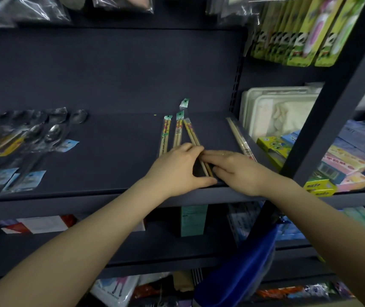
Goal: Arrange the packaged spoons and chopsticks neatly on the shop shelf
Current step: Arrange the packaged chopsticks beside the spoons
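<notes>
Four chopstick packs (191,134), two hands (201,168) touching one.

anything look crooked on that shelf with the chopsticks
Yes. The third chopstick pack, under both hands, lies slanted, not parallel to the two straight packs left of it. Another pack lies apart by the shelf's right edge.

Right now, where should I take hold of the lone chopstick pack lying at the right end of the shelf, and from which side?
Grip the chopstick pack at its near end, coming from the front edge of the shelf. It lies long and thin, pointing front to back close along the right upright, so side access looks tight.
</notes>
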`<state>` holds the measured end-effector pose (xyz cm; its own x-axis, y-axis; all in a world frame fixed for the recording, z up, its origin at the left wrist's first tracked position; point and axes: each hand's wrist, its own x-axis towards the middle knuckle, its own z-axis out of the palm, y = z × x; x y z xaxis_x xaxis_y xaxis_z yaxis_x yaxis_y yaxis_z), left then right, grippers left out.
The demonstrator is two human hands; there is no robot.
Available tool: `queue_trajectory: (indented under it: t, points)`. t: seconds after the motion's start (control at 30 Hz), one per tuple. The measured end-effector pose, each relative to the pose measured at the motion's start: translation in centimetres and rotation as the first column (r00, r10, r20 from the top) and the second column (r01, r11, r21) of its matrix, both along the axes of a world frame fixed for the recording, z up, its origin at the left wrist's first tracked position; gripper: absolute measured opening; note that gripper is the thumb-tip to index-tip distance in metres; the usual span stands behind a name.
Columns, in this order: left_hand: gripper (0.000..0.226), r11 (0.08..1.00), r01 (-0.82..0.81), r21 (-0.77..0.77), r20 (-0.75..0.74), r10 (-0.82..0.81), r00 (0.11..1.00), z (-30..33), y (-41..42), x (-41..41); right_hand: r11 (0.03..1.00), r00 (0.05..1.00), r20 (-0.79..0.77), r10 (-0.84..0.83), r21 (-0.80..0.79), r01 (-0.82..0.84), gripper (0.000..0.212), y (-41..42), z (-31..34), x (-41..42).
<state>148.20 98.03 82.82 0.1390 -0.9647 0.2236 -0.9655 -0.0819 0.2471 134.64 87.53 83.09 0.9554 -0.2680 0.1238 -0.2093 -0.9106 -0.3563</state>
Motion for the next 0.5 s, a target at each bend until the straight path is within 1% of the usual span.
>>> queue_trajectory:
  t: [0.1, 0.17, 0.23, 0.27, 0.37, 0.43, 0.47, 0.5]
  points:
    - [0.07, 0.998, 0.057, -0.008, -0.051, -0.058, 0.997, -0.3, 0.6, 0.1, 0.998, 0.997, 0.058, 0.047, 0.028, -0.049, 0.043, 1.0, 0.1, -1.3]
    - [0.069, 0.993, 0.109, -0.04, -0.041, -0.11, 0.993, -0.7, 1.6, 0.1, 0.998, 0.995, 0.08, 0.064, -0.032, -0.061, 0.052, 1.7, -0.3, -2.0]
    - [0.067, 0.988, 0.134, -0.074, -0.003, -0.135, 0.991, -1.1, 2.5, 0.3, 0.993, 0.995, 0.094, 0.042, -0.111, -0.032, 0.065, 2.5, -1.0, -2.4]
    - [0.067, 0.988, 0.131, -0.077, 0.017, -0.13, 0.991, -1.2, 2.8, 0.6, 0.99, 0.993, 0.11, 0.034, -0.142, -0.018, 0.067, 2.9, -1.4, -2.5]
    - [0.066, 0.992, 0.111, -0.053, 0.01, -0.11, 0.994, -1.0, 3.1, 1.7, 0.988, 0.984, 0.177, 0.006, -0.156, 0.022, 0.064, 3.3, -1.7, -2.1]
    - [0.063, 0.987, 0.159, -0.006, 0.028, -0.158, 0.987, -0.9, 3.2, 2.0, 0.982, 0.974, 0.219, -0.062, -0.161, 0.099, 0.072, 2.9, -1.1, -1.4]
    - [0.062, 0.979, 0.201, 0.022, 0.069, -0.202, 0.977, -0.9, 3.3, 2.1, 0.977, 0.976, 0.187, -0.112, -0.157, 0.143, 0.081, 2.7, -0.8, -1.0]
    - [0.061, 0.969, 0.24, 0.049, 0.115, -0.245, 0.963, -1.0, 3.4, 2.1, 0.973, 0.981, 0.104, -0.162, -0.148, 0.177, 0.09, 2.5, -0.6, -0.7]
